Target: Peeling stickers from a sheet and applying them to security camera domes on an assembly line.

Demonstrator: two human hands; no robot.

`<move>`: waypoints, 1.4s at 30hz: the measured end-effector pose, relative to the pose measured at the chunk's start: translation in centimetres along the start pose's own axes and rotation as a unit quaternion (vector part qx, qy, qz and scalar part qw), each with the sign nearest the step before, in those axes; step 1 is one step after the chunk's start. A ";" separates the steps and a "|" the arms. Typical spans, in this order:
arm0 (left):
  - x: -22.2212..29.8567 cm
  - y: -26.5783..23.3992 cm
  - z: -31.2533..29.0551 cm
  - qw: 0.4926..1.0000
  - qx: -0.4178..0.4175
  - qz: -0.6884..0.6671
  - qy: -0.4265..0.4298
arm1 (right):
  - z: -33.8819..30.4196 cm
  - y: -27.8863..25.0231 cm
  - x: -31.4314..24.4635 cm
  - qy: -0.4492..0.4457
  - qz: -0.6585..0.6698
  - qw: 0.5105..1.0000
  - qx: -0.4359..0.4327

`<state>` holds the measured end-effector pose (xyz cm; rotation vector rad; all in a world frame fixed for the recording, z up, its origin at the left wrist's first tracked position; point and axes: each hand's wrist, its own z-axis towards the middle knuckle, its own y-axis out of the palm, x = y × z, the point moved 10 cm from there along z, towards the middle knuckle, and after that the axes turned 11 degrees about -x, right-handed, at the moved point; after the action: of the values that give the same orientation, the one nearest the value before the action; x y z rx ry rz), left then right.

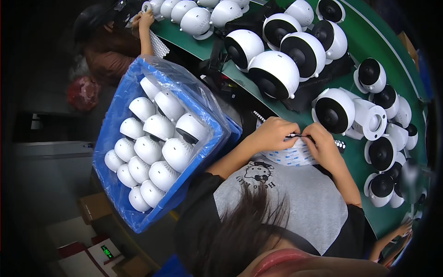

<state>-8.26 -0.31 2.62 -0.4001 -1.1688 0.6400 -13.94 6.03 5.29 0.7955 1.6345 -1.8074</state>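
Two hands meet at your chest, head view. Your left hand [272, 134] and right hand [323, 145] pinch small dark strip [297, 135] between fingertips, above white sticker sheet [295, 157] on your lap at edge of green table [364, 161]. White dome cameras [334, 111] crowd table beyond. Blue crate [120, 101] of white domes sits left of you. Another person's hand [145, 21] works far left.

Bright, even overhead light falls on the green workbench [369, 152] at right, with soft glare on the white dome housings [277, 74] and the clear plastic lining the blue crate [138, 217]. The left side is dim. Fisheye distortion bends edges; corners go black. Near hair is blurred.
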 end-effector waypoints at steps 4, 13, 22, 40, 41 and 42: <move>-0.8 0.6 0.0 0.998 -0.042 0.022 -0.052 | -0.8 -0.2 1.4 0.033 0.004 0.999 0.006; -0.9 0.8 -0.1 0.998 -0.026 0.018 -0.057 | -0.9 -0.5 1.3 0.024 -0.033 0.998 0.037; -0.9 0.1 -0.4 0.998 -0.017 0.020 -0.048 | 0.5 -0.4 -1.6 -0.038 -0.126 0.991 0.006; -3.8 0.6 -0.7 0.992 0.001 -0.038 -0.124 | -9.8 -18.2 7.0 0.158 -0.062 0.919 0.356; -3.9 0.6 -0.7 0.992 0.000 -0.039 -0.122 | -9.8 -18.3 7.8 0.162 -0.009 0.921 0.355; -4.0 0.6 -0.7 0.992 0.001 -0.039 -0.122 | -9.8 -18.4 8.0 0.164 -0.007 0.921 0.354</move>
<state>-8.70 -2.43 -0.82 -0.2774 -1.4101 0.6351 -32.51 17.25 10.59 1.4628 1.1337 -2.4082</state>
